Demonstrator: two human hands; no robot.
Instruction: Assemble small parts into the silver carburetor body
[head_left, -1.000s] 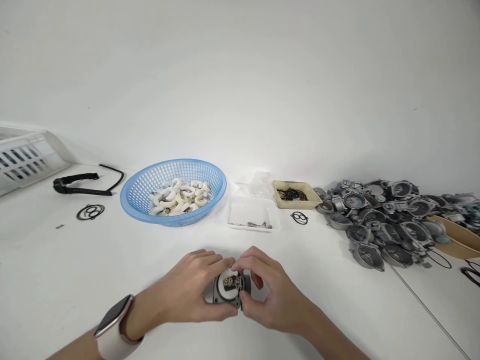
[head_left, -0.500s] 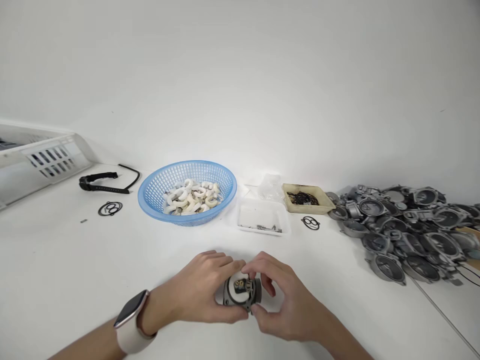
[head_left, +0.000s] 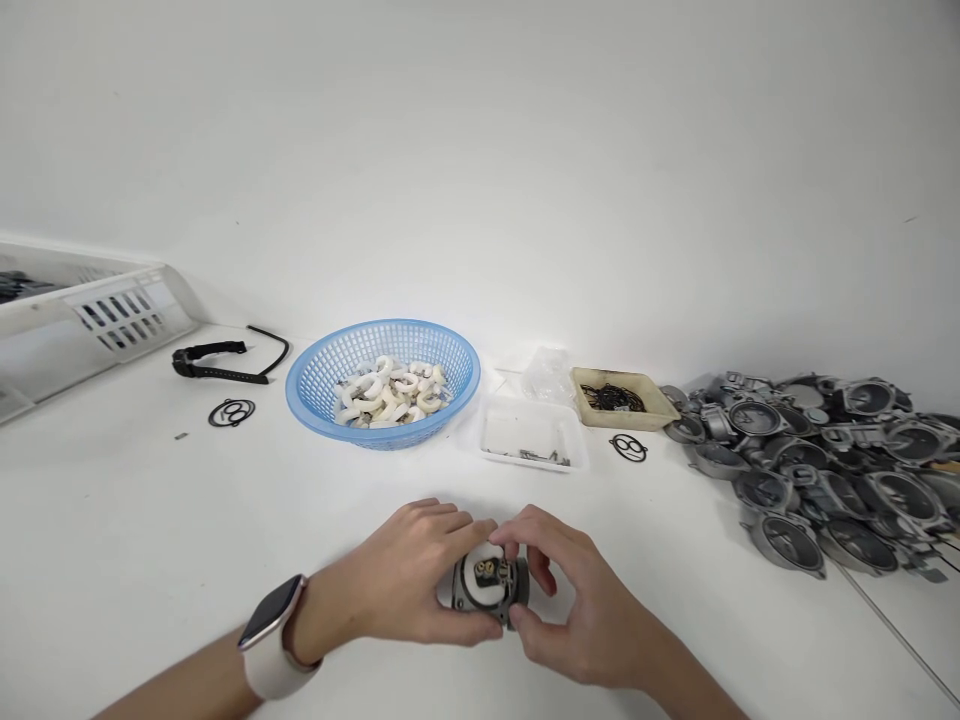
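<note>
Low in the head view, a grey metal carburetor float bowl or similar round housing [head_left: 461, 596] sits between my two hands, with a white curved float [head_left: 480, 590] inside it and brass fittings at its middle. My left hand [head_left: 412, 575] is wrapped round the housing's left side, thumb in front and fingers behind. On the other side, my right hand [head_left: 577, 600] has its index fingertip at the float's upper right end and its thumb by the housing's lower right edge. Whether the right fingertips pinch a small part is hidden.
Behind my hands stand a blue basket [head_left: 296, 405] of white floats, a white tray [head_left: 491, 455] of small metal pins and a cream tray [head_left: 660, 412] of black gaskets. Grey metal housings [head_left: 795, 480] are heaped at right. A black watch [head_left: 225, 375] and white crate [head_left: 135, 320] are left.
The whole scene has shifted slightly right in the picture as the head turned a little. Both hands keep nearly the same grip on the housing.
</note>
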